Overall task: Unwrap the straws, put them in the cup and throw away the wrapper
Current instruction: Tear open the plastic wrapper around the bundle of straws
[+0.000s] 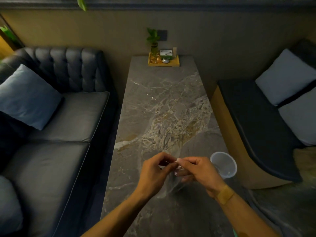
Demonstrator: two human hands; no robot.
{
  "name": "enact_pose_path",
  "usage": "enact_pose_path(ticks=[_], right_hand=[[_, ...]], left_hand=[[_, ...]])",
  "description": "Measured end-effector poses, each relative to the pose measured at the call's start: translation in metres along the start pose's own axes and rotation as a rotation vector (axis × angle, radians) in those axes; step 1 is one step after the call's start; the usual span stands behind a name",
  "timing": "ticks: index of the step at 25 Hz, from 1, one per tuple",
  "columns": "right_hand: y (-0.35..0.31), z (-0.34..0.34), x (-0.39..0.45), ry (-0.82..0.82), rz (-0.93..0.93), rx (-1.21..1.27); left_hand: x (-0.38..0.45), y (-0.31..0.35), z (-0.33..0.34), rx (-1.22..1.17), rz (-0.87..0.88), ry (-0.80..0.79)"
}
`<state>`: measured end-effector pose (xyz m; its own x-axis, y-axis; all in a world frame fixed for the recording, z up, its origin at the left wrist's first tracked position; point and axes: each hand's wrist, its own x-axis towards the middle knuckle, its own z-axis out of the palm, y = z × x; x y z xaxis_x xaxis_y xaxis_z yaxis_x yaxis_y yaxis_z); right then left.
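Note:
Both my hands meet over the near part of the marble table [164,106]. My left hand [153,173] and my right hand [200,171] pinch the top of a clear plastic wrapper [173,183] that hangs down between them; thin straws inside it are barely visible in the dim light. A clear plastic cup [223,165] stands upright on the table just right of my right hand, near the table's right edge. Nothing shows inside the cup.
A wooden tray [163,61] with a small plant, a card and small items stands at the table's far end. A dark leather sofa [56,127] with a blue cushion lines the left side. A bench [259,127] with grey cushions lines the right.

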<state>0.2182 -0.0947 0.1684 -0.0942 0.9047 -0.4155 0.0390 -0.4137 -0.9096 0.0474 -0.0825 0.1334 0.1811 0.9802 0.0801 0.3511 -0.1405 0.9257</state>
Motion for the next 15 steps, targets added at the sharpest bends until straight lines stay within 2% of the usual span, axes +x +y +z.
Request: enact_pose_path(ticks=[3,6,15], right_hand=[[-0.002,-0.004,-0.001,0.025,-0.022,-0.003],[-0.002,-0.018,-0.002,0.135,-0.068,-0.093],[0.004,-0.04,-0.007,0.484,-0.31,-0.742]], left_hand=[[0.004,-0.001,-0.004,-0.05,-0.024,0.003],[0.008,-0.004,-0.015,-0.115,-0.053,-0.016],[0.017,-0.022,-0.042,-0.205,-0.19,-0.025]])
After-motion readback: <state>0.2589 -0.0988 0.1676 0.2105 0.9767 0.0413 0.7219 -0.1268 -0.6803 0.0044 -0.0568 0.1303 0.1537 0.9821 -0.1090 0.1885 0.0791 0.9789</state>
